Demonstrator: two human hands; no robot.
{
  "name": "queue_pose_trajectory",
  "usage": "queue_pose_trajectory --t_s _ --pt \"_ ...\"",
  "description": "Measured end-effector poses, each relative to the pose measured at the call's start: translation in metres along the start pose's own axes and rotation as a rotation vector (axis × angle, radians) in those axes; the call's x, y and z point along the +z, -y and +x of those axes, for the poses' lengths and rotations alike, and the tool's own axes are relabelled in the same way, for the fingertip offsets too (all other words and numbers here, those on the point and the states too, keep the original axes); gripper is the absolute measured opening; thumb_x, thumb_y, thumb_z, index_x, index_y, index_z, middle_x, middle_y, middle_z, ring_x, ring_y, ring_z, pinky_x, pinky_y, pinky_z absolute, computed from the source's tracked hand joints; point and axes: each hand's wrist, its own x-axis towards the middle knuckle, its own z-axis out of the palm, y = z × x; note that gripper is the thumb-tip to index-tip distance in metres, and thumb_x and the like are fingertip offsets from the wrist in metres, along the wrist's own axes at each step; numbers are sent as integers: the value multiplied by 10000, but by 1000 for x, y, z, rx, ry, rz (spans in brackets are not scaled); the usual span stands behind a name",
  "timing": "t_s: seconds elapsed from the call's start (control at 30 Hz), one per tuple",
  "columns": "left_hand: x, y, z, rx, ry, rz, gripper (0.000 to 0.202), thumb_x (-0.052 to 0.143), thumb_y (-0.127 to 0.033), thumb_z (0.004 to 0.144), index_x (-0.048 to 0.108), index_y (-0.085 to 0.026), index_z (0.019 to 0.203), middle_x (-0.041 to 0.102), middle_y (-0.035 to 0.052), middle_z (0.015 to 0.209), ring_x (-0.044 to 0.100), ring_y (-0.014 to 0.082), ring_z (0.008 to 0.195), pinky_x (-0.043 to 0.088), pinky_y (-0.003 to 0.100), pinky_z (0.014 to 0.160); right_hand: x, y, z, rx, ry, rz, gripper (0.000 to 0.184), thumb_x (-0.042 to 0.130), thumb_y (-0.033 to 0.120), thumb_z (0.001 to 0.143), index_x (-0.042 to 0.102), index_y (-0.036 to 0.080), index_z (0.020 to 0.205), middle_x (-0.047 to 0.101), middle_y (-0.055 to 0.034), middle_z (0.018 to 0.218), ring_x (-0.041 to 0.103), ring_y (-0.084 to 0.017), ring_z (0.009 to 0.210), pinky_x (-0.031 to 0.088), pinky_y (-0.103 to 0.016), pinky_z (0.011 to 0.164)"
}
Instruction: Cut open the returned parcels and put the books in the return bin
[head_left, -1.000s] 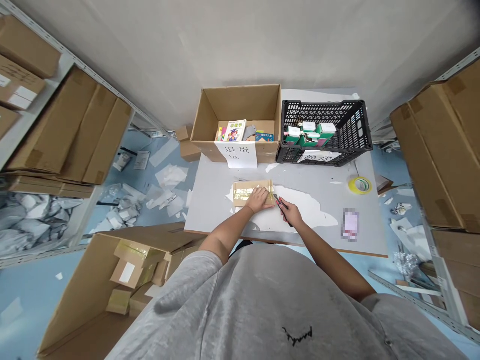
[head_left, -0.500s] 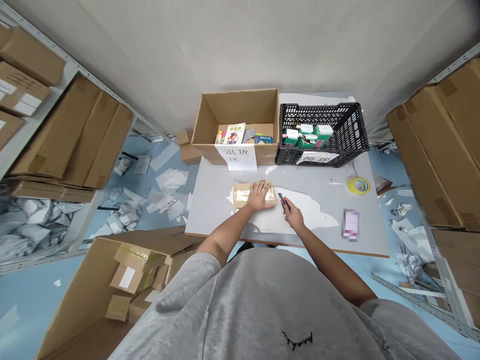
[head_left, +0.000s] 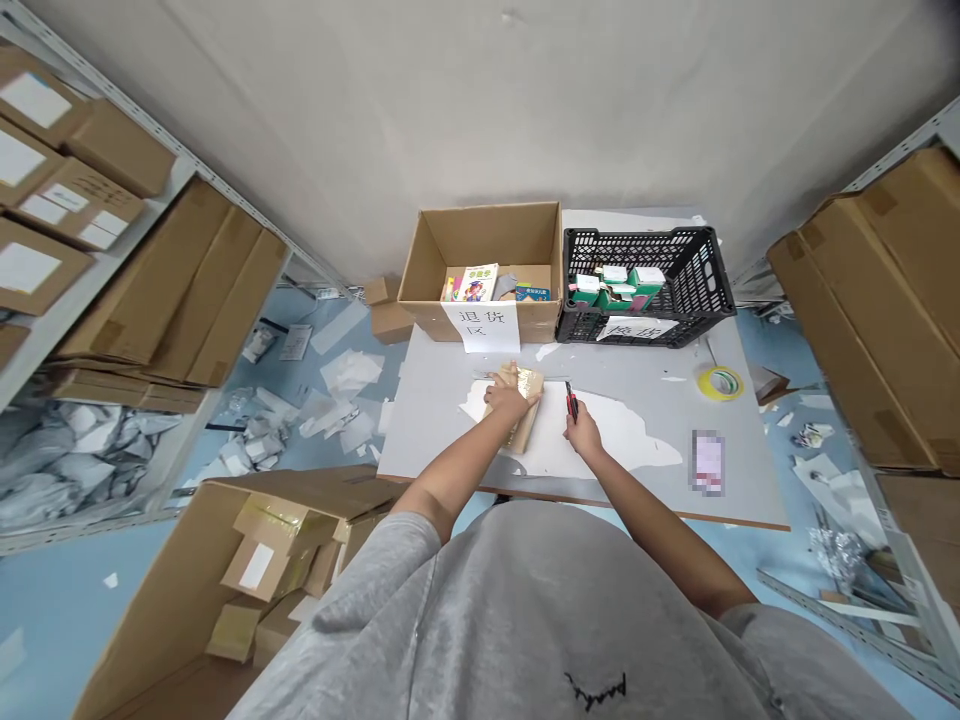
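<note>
My left hand (head_left: 508, 396) lies with fingers bent over a small taped brown parcel (head_left: 525, 415) in the middle of the grey table (head_left: 435, 420). The parcel sits turned, its long side pointing away from me. To its right my right hand (head_left: 582, 436) is closed on a red and black box cutter (head_left: 572, 401), whose tip points away, a little clear of the parcel.
At the table's back stand an open cardboard box (head_left: 487, 262) with books and a black crate (head_left: 646, 284) with small boxes, each with a paper label. A yellow tape roll (head_left: 720, 381) lies right. A big carton of parcels (head_left: 247, 570) sits on the floor left; shelves flank both sides.
My left hand has turned the parcel from lying crosswise to pointing away from me. The right hand with the cutter drew back a little from the parcel's edge.
</note>
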Motion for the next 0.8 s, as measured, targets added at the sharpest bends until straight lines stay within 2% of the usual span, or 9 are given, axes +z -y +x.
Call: queue_pose_trajectory --t_s 0.07,0.13,0.23,0.33,0.47,0.53,0.6,0.7,0.8 --pt "-3 -5 4 -113 62 -35 1179 464 -900 815 -21 -295 1703 157 272 1709 582 424 1290 580 456 822 5 -2 -1 3 3 54 458 531 346 965 505 226 1406 707 -46 971 676 -212 733 535 -314 713" --pt "-4 -6 9 -122 84 -35 1123 428 -900 839 74 -281 1707 183 267 1700 572 417 1316 592 422 795 12 -6 -2 -6 9 104 465 592 410 927 518 229 1349 675 -18 910 656 -219 724 534 -323 689" --pt "-2 2 13 -10 -30 29 1010 358 -865 903 263 -222 1676 211 250 1701 482 426 1408 558 469 947 23 -17 -6 -21 22 141 582 719 486 830 516 223 1308 636 4 868 636 -227 742 537 -339 702" --pt "-1 19 17 4 -86 114 969 283 -821 956 409 -117 1609 365 283 1626 440 430 1431 513 519 1022 31 -29 -8 -52 7 136 735 809 508 733 496 213 1330 651 -23 970 644 -239 841 540 -353 775" --pt "-1 46 21 -186 202 54 960 186 -819 959 639 -110 1423 658 292 1319 661 395 1159 590 499 823 30 -40 -2 -15 -118 119 856 834 528 683 468 202 1385 656 -95 1154 646 -266 960 535 -367 837" --pt "2 57 19 -231 347 -23 907 138 -764 988 696 -152 1357 728 255 1187 721 360 1030 602 475 768 26 -42 5 -7 -156 126 847 807 549 700 469 187 1388 660 -107 1148 647 -271 955 533 -368 832" --pt "8 63 12 -248 386 -46 845 130 -693 1019 686 -170 1379 741 241 1173 732 354 1031 603 473 778 24 -42 14 -25 -161 148 804 774 567 723 485 184 1368 669 -97 1106 649 -267 930 532 -362 814" --pt "19 61 -2 -205 97 43 731 250 -580 1040 509 -134 1559 596 265 1458 611 403 1295 545 562 960 24 -40 28 -40 -162 179 713 725 575 754 513 197 1319 673 -60 1004 648 -258 865 526 -346 755" --pt "26 51 -10 110 -296 77 796 454 -428 992 236 -87 1678 294 232 1694 295 380 1557 286 585 1227 27 -36 40 -48 -163 186 665 734 550 742 531 212 1277 652 -23 895 636 -250 796 512 -338 706"
